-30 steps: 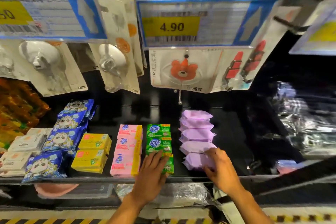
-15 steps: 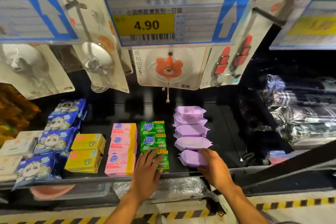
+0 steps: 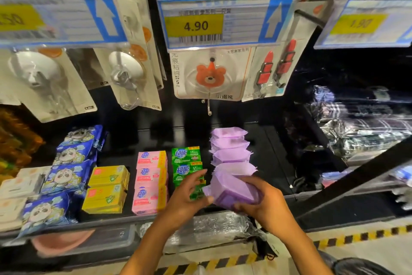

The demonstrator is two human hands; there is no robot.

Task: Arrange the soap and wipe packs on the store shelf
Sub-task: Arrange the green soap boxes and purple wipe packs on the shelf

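A purple wipe pack (image 3: pixel 234 190) is lifted and tilted at the front of the black shelf (image 3: pixel 274 158), gripped by my right hand (image 3: pixel 265 204) from the right. My left hand (image 3: pixel 185 199) touches its left end, fingers spread, and covers the front green soap bar. Behind the lifted pack runs a row of purple packs (image 3: pixel 230 152). To the left stand rows of green soap (image 3: pixel 186 157), pink soap (image 3: pixel 150 181) and yellow soap (image 3: pixel 107 187).
Blue cartoon wipe packs (image 3: pixel 66 174) and white boxes (image 3: pixel 20 187) fill the shelf's left end. Price tags (image 3: pixel 214 21) and hanging hook packs (image 3: pixel 207 74) overhang the shelf. Wrapped dark goods (image 3: pixel 361 127) lie to the right. Plastic-wrapped stock (image 3: pixel 211 232) sits on the lower shelf.
My right hand has lifted the front purple pack off the shelf and tilted it. My left hand left the green soap and came to the pack's left end.
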